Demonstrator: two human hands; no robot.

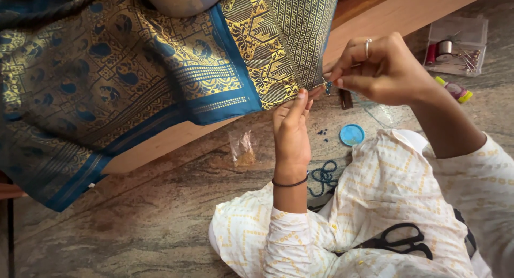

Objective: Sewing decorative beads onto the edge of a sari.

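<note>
Mottled grey-brown stone floor below the fingers, softly daylit. Pale wooden bench edge just above and beyond them.

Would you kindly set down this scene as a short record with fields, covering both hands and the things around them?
Setting: person seated on a stone floor beside a low wooden ledge
Left hand: fingertips pinching the edge of a blue and gold patterned cloth
Right hand: ring on one finger, fingers pinched at the same cloth edge; anything held is too small to tell
On the lap: black scissors
On the floor: round blue lid, small clear bag, dark blue beads, clear box of thread spools
</note>
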